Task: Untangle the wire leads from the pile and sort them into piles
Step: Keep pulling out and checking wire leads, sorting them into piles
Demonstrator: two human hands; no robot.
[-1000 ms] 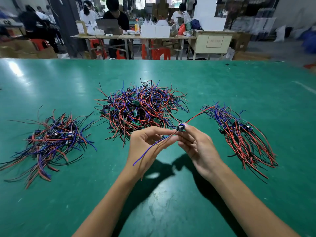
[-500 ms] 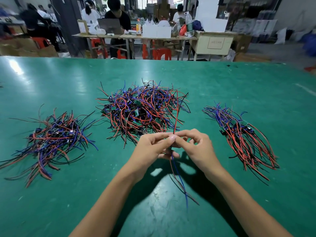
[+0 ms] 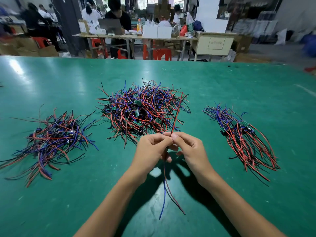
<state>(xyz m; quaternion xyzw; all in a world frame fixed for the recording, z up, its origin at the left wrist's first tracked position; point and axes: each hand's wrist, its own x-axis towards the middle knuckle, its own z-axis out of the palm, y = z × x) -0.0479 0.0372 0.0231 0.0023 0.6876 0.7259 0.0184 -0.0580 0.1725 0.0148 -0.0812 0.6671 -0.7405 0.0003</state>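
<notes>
A big tangled pile of red, blue and black wire leads (image 3: 143, 110) lies in the middle of the green table (image 3: 222, 86). A looser pile (image 3: 51, 139) lies at the left, and a neatly aligned pile (image 3: 242, 137) at the right. My left hand (image 3: 150, 151) and my right hand (image 3: 189, 149) meet in front of the middle pile and pinch one wire lead (image 3: 165, 194) between their fingertips. Its red and black wires stick up over the middle pile. Blue and red wires hang down toward me. Its small module is hidden in my fingers.
The table's far edge (image 3: 153, 59) runs across the view. Beyond it stand other work tables (image 3: 136, 37), red stools and cardboard boxes, with several people seated there. Bare green surface lies in front of the piles near me.
The held lead turned from lying sideways to standing upright, red wire now up and blue wire hanging down. Both hands closed together around its middle and stayed in place since half a second ago.
</notes>
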